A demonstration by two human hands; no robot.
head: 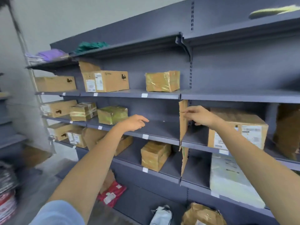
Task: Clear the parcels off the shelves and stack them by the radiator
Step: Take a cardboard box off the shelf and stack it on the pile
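Observation:
Grey metal shelves (162, 137) carry several cardboard parcels. My left hand (133, 122) hovers over a bare stretch of the middle shelf, fingers relaxed and holding nothing, just right of a tape-wrapped parcel (112, 114). My right hand (198, 116) reaches out at the same height, fingers loosely bent, in front of an upright cardboard divider (183, 120) and left of a labelled brown box (238, 129). Whether it touches the divider is unclear. A taped parcel (162, 81) and a labelled box (105, 80) stand one shelf higher.
More boxes fill the left shelf bays. A taped parcel (155, 155) and a white mailer bag (232, 177) lie on the lower shelf. A red bag (112, 191), a white bag (161, 215) and a crumpled brown parcel (203, 215) lie at the bottom.

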